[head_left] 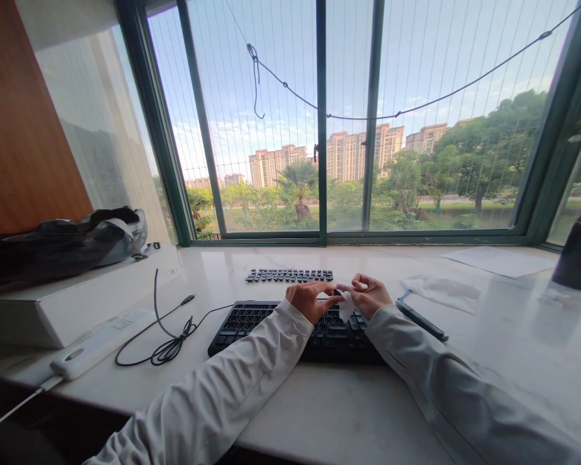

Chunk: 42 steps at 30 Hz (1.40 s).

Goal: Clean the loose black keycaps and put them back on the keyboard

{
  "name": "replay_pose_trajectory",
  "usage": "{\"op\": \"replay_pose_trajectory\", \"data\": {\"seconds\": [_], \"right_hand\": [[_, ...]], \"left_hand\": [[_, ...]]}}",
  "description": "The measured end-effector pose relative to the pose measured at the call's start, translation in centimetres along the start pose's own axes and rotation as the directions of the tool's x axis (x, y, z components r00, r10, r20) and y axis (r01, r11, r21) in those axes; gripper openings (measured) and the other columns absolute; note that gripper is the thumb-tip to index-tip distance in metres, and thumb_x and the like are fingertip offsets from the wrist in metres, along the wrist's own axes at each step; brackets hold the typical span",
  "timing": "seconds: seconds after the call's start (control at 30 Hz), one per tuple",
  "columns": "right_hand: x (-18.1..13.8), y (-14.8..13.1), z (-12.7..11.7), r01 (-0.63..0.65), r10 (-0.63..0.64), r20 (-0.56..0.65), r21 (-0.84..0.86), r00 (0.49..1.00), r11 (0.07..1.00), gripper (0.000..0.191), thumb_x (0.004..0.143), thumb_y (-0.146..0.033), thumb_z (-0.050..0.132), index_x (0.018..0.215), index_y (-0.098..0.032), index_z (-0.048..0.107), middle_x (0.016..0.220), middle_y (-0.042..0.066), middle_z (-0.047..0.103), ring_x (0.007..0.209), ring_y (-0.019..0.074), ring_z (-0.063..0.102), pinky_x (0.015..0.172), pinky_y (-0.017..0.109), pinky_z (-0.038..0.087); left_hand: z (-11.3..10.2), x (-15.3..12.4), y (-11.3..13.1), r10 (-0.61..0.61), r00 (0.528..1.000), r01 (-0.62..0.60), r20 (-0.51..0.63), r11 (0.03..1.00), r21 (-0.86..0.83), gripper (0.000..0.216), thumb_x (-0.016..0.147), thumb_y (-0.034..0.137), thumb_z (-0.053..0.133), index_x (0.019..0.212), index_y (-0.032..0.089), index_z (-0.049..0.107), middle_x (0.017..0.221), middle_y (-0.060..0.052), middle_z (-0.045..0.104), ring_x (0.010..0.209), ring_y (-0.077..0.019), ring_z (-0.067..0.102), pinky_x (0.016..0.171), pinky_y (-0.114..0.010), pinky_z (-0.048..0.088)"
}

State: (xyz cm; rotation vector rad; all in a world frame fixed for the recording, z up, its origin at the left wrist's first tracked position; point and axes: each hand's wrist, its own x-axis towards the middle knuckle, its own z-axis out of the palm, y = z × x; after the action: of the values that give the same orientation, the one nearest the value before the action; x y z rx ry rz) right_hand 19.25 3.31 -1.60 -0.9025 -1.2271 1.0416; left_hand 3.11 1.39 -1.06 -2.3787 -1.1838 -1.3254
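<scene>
My left hand (pixel 309 300) is closed, thumb and forefinger pinching a small dark keycap (pixel 337 293). Opposite it, my right hand (pixel 370 296) is closed on a white tissue (pixel 347 307), which hangs down between the hands and meets the keycap. Both hands are just above a black keyboard (pixel 244 323), and my forearms cover part of it. Beyond the keyboard, loose keycaps (pixel 290 276) lie in rows on the pale tabletop.
A coiled black cable (pixel 171 350) and a white power strip (pixel 101 342) lie left, before a white box (pixel 57 297) bearing a dark bag (pixel 72 242). Rightward are a long dark object (pixel 422 321), a crumpled clear wrapper (pixel 445 292), paper (pixel 498 260) and a black bottle (pixel 578 252).
</scene>
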Motion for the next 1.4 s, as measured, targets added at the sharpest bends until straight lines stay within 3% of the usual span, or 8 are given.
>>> {"op": "replay_pose_trajectory", "data": {"seconds": [0.2, 0.4, 0.57, 0.7, 0.8, 1.2, 1.4], "right_hand": [[0.2, 0.2, 0.1, -0.089, 0.106, -0.116, 0.143, 0.988, 0.986, 0.051, 0.04, -0.036, 0.083, 0.059, -0.019, 0.038, 0.051, -0.001, 0.058, 0.039, 0.0106, 0.049, 0.036, 0.021, 0.035], [1.0, 1.0, 0.1, -0.204, 0.253, -0.131, 0.304, 0.959, 0.931, 0.046, 0.036, -0.025, 0.083, 0.062, -0.018, 0.046, 0.059, -0.001, 0.063, 0.043, 0.0117, 0.053, 0.037, 0.021, 0.038], [0.6, 0.5, 0.6, -0.198, 0.278, -0.21, 0.335, 0.937, 0.921, 0.04, 0.04, -0.019, 0.078, 0.062, -0.019, 0.045, 0.062, -0.002, 0.064, 0.047, 0.012, 0.055, 0.038, 0.021, 0.04], [-0.1, -0.2, 1.1, -0.222, 0.247, -0.042, 0.315, 0.968, 0.923, 0.041, 0.048, -0.032, 0.078, 0.07, -0.021, 0.045, 0.054, -0.004, 0.061, 0.04, 0.0099, 0.049, 0.035, 0.02, 0.035], [-0.4, -0.4, 1.4, -0.249, 0.24, 0.064, 0.292, 0.969, 0.923, 0.048, 0.046, -0.039, 0.079, 0.076, -0.021, 0.046, 0.049, -0.005, 0.058, 0.036, 0.0086, 0.046, 0.034, 0.018, 0.031], [0.6, 1.5, 0.7, -0.218, 0.211, 0.052, 0.245, 0.976, 0.945, 0.047, 0.045, -0.041, 0.081, 0.064, -0.019, 0.045, 0.052, -0.003, 0.06, 0.04, 0.0087, 0.05, 0.038, 0.02, 0.036], [0.3, 1.1, 1.1, -0.26, 0.227, 0.142, 0.301, 0.964, 0.918, 0.048, 0.044, -0.041, 0.081, 0.071, -0.019, 0.048, 0.052, -0.003, 0.06, 0.04, 0.0095, 0.051, 0.037, 0.02, 0.038]], "left_hand": [[-0.2, 0.0, 0.6, 0.04, 0.999, -0.039, -0.032, 0.999, 0.038, 0.024, 0.081, 0.044, 0.055, 0.096, 0.028, 0.066, 0.094, 0.004, 0.07, 0.072, -0.0098, 0.065, 0.063, -0.02, 0.046], [-0.4, -0.2, 1.2, 0.004, 0.997, 0.004, -0.075, 0.995, 0.1, 0.025, 0.08, 0.037, 0.055, 0.101, 0.027, 0.064, 0.09, 0.005, 0.071, 0.058, -0.0078, 0.062, 0.058, -0.019, 0.045], [-0.3, -0.1, 0.9, 0.005, 0.997, 0.001, -0.072, 0.996, 0.089, 0.028, 0.081, 0.042, 0.052, 0.103, 0.027, 0.062, 0.103, 0.005, 0.068, 0.072, -0.0107, 0.067, 0.061, -0.02, 0.048], [-0.1, -0.1, 0.2, 0.061, 0.998, -0.061, 0.005, 0.996, 0.062, 0.029, 0.086, 0.042, 0.046, 0.108, 0.03, 0.061, 0.121, 0.004, 0.059, 0.098, -0.0132, 0.062, 0.074, -0.021, 0.05], [0.0, -0.2, 0.0, 0.061, 0.997, -0.063, 0.039, 0.996, 0.07, 0.03, 0.089, 0.039, 0.041, 0.11, 0.031, 0.06, 0.124, 0.004, 0.056, 0.105, -0.0131, 0.059, 0.077, -0.023, 0.051], [-0.5, -0.2, 0.9, 0.023, 0.998, -0.03, 0.066, 0.994, 0.108, 0.031, 0.086, 0.039, 0.043, 0.11, 0.027, 0.057, 0.119, 0.002, 0.06, 0.102, -0.0142, 0.06, 0.081, -0.023, 0.048], [-0.3, -0.1, 0.5, -0.059, 0.996, 0.047, 0.066, 0.983, 0.176, 0.034, 0.089, 0.042, 0.038, 0.117, 0.03, 0.052, 0.101, 0.003, 0.069, 0.086, -0.0157, 0.066, 0.068, -0.025, 0.048]]}}
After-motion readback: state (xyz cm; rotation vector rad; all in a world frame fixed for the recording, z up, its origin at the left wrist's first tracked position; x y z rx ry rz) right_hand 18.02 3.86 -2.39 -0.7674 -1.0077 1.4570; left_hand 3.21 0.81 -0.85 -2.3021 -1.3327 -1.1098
